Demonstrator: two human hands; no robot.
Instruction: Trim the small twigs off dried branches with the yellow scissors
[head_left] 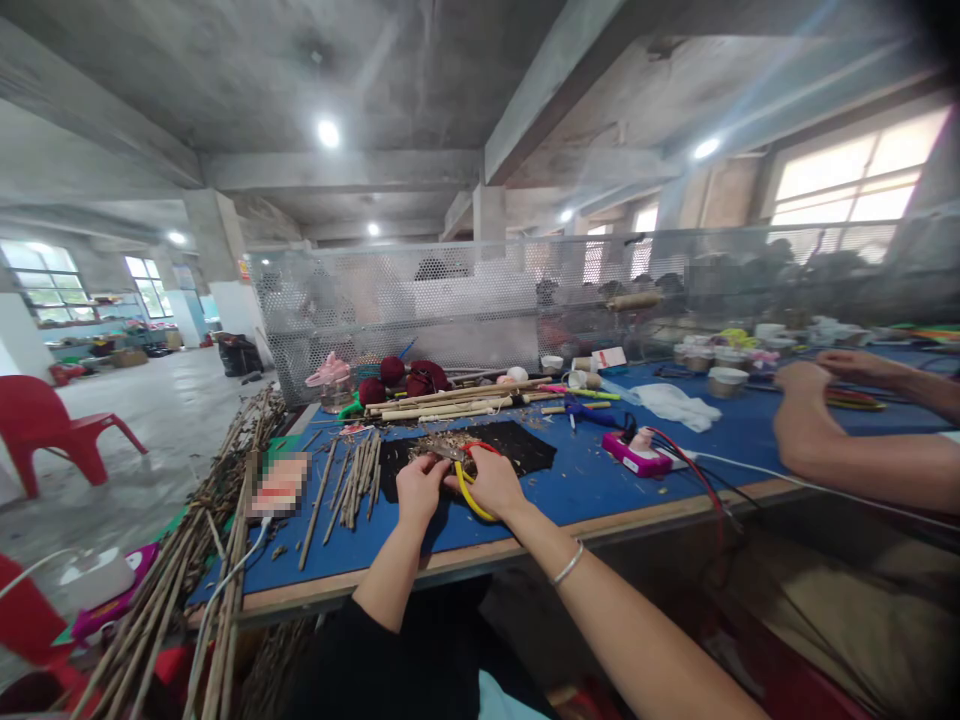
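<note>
My right hand (493, 482) is wrapped round a pair of scissors (474, 496) with red and yellow handles. The metal blades point left toward my left hand (420, 490), whose fingers are bent together close to the blade tips. What those fingers hold, if anything, is too small to make out. Both hands are over a black cloth (529, 447) on the blue table, where a heap of small brown twig clippings (450, 440) lies just behind them. To the left of the cloth, cut sticks (361, 478) lie side by side.
Long bundled branches (217, 540) hang over the table's left end beside a phone (279, 484) on a cable. Yarn balls (427, 378) and pale sticks (442, 408) lie behind the cloth. A pink power strip (636, 456) sits to the right, near a co-worker's arms (825, 430).
</note>
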